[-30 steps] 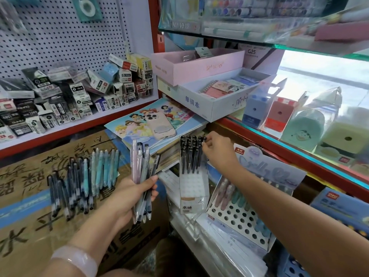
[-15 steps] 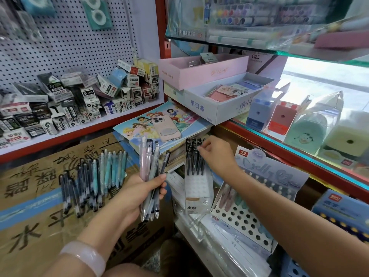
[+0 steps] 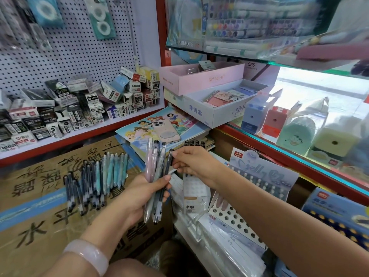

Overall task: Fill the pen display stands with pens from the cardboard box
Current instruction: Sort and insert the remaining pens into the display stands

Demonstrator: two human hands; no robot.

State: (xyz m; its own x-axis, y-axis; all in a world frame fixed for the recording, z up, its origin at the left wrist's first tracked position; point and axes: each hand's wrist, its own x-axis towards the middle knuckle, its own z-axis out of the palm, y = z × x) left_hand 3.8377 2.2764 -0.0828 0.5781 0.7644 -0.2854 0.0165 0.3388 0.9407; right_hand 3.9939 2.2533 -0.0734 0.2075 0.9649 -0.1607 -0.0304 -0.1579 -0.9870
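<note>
The left hand (image 3: 139,196) grips a bundle of pens (image 3: 154,176) upright, fingers curled round their barrels, above the right edge of the flattened cardboard box (image 3: 40,226). The right hand (image 3: 196,162) pinches the top of one dark pen (image 3: 168,162) at the bundle's right side, fingertips clamped on it. More pens (image 3: 95,180) lie in a row on the cardboard, and the white display stand (image 3: 194,196) holding black pens sits just right of the hands, with a perforated stand (image 3: 235,222) beside it.
</note>
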